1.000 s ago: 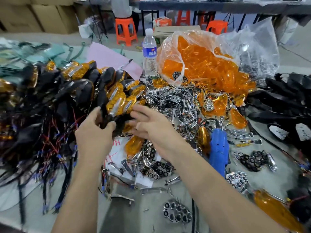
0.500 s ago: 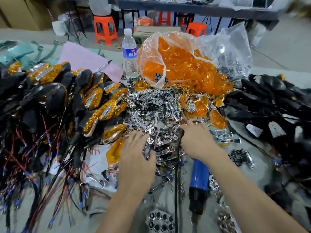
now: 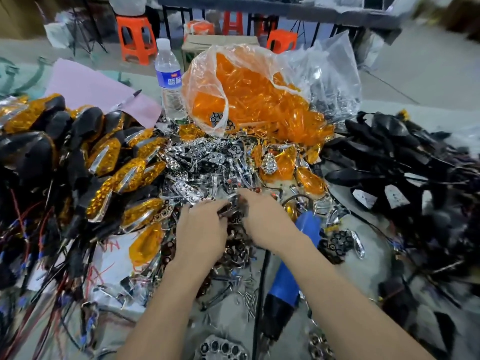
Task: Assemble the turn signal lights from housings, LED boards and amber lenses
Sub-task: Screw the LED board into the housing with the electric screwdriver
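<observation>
Amber all over this tabletop (image 3: 371,258), lol. Looking down at both hands buried in the near edge of a heap of shiny chrome LED reflector boards (image 3: 207,162) right in the middle. Left hand (image 3: 200,229) and right hand (image 3: 265,222) side by side, palms down, fingertips nearly meeting on some small chrome bit. Too blurry to call either grip though: can't tell if closed on a piece or just poking at the pile.

Behind the heap, a clear plastic bag stuffed with amber lenses (image 3: 246,94), with a few loose ones spilled just beside it. Off to the left, a stack of finished black-and-amber turn signal lights (image 3: 124,172), red and black wires trailing off toward the near edge. Off to the right, a pile of bare black plastic housings (image 3: 389,152).

Blue and black handheld power tool (image 3: 285,276) lying partly under the right forearm, little metal screws (image 3: 246,297) scattered beside it. Clear water bottle with a blue label (image 3: 168,81) standing upright just left of the bag, next to a pink paper sheet (image 3: 85,84) with a black marker (image 3: 127,98) on it.
</observation>
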`<state>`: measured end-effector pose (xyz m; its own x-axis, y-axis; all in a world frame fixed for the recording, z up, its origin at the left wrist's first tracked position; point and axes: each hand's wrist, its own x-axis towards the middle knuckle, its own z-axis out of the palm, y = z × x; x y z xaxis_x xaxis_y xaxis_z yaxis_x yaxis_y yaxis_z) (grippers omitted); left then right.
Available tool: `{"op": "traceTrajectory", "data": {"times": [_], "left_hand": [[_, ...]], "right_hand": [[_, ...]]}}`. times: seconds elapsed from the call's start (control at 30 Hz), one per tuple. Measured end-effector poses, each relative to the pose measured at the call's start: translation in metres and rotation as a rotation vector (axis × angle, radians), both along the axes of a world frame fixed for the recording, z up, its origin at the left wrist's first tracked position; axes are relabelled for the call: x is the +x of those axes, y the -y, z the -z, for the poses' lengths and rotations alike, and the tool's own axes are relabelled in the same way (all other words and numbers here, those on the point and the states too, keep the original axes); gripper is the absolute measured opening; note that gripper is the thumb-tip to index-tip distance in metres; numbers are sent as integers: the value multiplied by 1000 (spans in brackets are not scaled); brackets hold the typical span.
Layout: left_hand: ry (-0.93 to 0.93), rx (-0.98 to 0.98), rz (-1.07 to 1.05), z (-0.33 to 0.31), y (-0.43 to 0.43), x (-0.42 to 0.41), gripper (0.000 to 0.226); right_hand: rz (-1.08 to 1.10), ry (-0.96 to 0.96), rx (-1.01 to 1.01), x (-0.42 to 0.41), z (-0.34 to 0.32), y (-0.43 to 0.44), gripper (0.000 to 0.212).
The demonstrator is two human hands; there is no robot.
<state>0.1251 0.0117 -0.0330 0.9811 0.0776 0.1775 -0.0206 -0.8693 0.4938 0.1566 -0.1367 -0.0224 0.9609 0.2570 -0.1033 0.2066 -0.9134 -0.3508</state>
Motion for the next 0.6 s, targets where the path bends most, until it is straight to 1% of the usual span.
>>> {"op": "traceTrajectory", "data": {"times": [0.07,0.13,0.3,0.33,0.37,0.43,0.47,0.5,0.57,0.6], "left_hand": [[21,-72,-118,-3,-2,-1,24],[-3,-99,-186,-5,-5,-3,16],[2,-141,-224,-11,-11,-5,16],[-9,-146,-204,-11,-11,-4,20],[-22,-174,-162,-11,-10,-5,29],[-25,-305,-58,-14,-2,-9,44],[-27,-380,-5,-17,4,-12,47],[-41,-464,46,-18,11,-14,47],[-78,-669,110,-19,22,-16,40],[-85,-750,102,-19,25,-16,36]], "right_hand": [[104,59,36,0,0,2,54],[139,94,76,-1,-2,5,44],[222,66,492,-8,-5,20,36],[248,80,563,-10,-6,22,35],[278,74,656,-12,-7,25,34],[361,-28,962,-17,-10,26,32],[401,-88,1114,-20,-12,26,31],[422,-126,1224,-23,-15,25,28],[395,-159,1298,-28,-20,28,24],[356,-173,1284,-30,-22,32,24]]}}
